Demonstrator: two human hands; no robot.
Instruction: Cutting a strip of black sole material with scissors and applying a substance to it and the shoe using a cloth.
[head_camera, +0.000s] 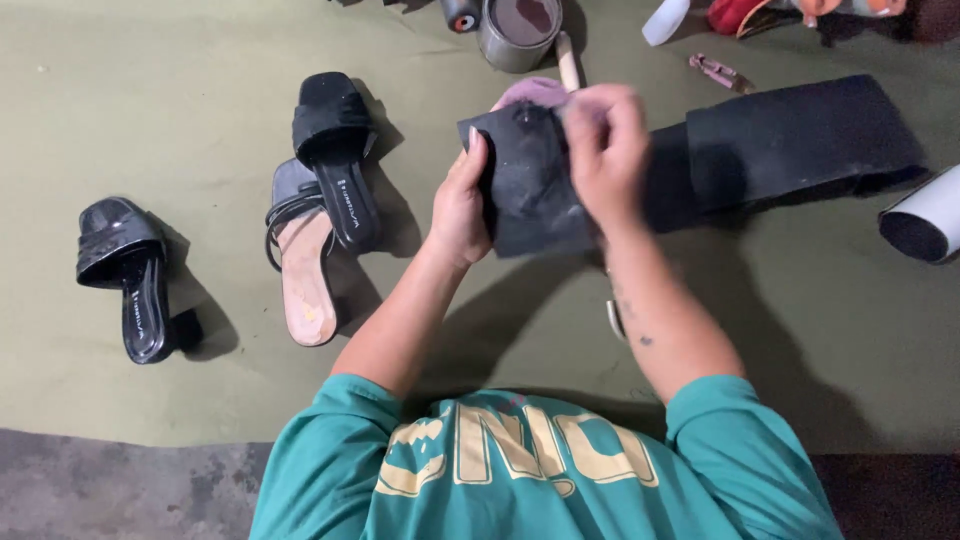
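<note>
Both hands' fingers grip a black sheet piece (530, 185); black sandals (330, 170) lie left, a metal tin (515, 35) beyond.

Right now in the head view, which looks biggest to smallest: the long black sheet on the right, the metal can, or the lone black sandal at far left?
1. long black sheet
2. lone black sandal
3. metal can, partly cut off by the frame
</note>
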